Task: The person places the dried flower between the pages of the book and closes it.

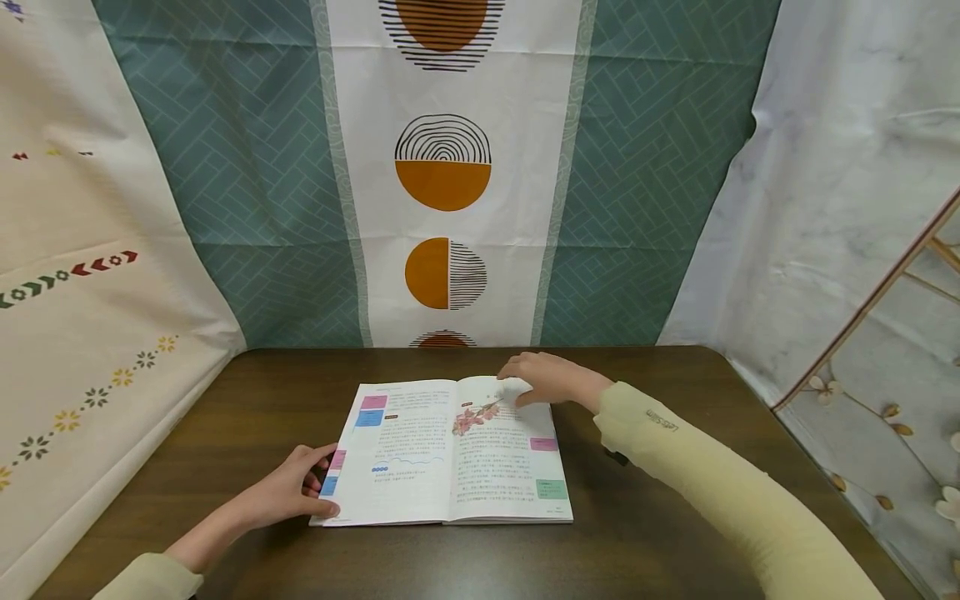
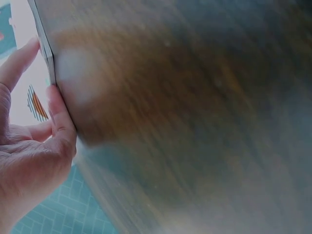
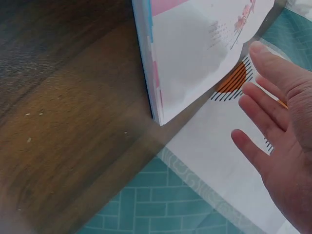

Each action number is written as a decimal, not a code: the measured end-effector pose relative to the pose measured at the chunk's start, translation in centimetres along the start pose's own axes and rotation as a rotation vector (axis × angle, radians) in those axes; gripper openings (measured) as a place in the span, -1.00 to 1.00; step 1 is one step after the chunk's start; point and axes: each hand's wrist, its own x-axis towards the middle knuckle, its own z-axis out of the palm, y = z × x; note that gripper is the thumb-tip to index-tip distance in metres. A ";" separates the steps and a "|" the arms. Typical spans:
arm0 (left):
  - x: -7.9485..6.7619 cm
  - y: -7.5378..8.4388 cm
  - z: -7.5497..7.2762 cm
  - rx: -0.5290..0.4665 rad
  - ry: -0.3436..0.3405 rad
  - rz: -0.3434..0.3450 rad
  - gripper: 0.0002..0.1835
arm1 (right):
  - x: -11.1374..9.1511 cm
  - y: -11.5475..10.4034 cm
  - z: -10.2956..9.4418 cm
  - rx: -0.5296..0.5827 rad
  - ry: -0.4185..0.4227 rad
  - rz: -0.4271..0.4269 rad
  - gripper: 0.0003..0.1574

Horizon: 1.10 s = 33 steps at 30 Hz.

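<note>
An open book lies on the brown table, with printed text, coloured tabs along its pages and a pink flower picture on the right page. My left hand holds the book's left edge, its thumb at the lower left corner. In the left wrist view, the left hand has its fingertips against the book's edge. Over the top of the right page is my right hand. The right wrist view shows the right hand with loosely extended fingers, apart from the book and holding nothing.
The wooden table extends around the book on every side. A green and white patterned cloth hangs behind its back edge. Cream fabric hangs at the left and a marble-look sheet at the right.
</note>
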 end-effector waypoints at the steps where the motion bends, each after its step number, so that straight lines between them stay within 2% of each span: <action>1: 0.0 0.0 0.0 0.004 0.005 -0.003 0.03 | -0.2 0.0 0.0 -0.003 0.014 0.002 -0.34; 6: -0.1 0.3 0.1 0.019 0.020 -0.011 0.02 | -1.6 0.1 0.4 -0.012 0.095 0.018 -0.28; 11: 0.0 0.7 0.2 0.014 0.029 -0.038 0.01 | -3.3 0.0 1.3 -0.045 0.211 0.033 -0.25; 16: 0.1 1.5 0.4 0.045 0.055 -0.061 -0.02 | -5.4 -0.4 2.2 -0.010 0.299 0.102 -0.21; 25: 0.3 2.5 1.1 0.173 0.129 -0.120 0.00 | -9.2 -1.3 5.1 0.160 0.303 0.294 -0.14; 33: 0.7 3.4 1.7 0.270 0.183 -0.183 0.08 | -11.5 -2.5 7.2 0.249 0.297 0.385 -0.07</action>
